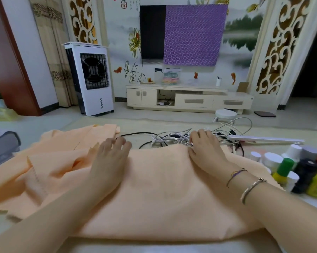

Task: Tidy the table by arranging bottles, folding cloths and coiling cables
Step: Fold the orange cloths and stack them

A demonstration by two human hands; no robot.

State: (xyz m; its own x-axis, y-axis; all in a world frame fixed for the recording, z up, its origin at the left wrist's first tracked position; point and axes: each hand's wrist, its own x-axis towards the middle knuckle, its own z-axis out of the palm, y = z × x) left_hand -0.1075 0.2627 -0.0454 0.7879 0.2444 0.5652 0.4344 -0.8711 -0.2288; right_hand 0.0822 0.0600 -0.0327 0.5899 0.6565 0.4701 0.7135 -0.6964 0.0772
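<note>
Pale and smooth, the table ran out from under my chest, and nearly all of its near half was covered by a peach cloth that lay flat in the middle and bunched into loose folds on my left, where a zigzag-cut edge showed. My left hand rested flat on it near the far edge, fingers straight and slightly spread, gripping nothing. My right hand lay palm down at the cloth's far right edge, its fingers reaching just over onto a tangle of white and black cables; whether those fingertips were pinching a cable I could not tell, though the hand looked relaxed and flat. Two bracelets sat on that wrist. To my right, just beside the cloth, stood a cluster of bottles: white caps, a green cap on a yellow body, dark ones, a touch of red; their labels were too blurred to read. Beyond the cables lay a long white bar. Farther off, a white air cooler stood on the floor, then a low cream TV cabinet, and on the wall a dark television half draped in purple patterned fabric. Red and dark Chinese writing sat above it, too small to make out.
</note>
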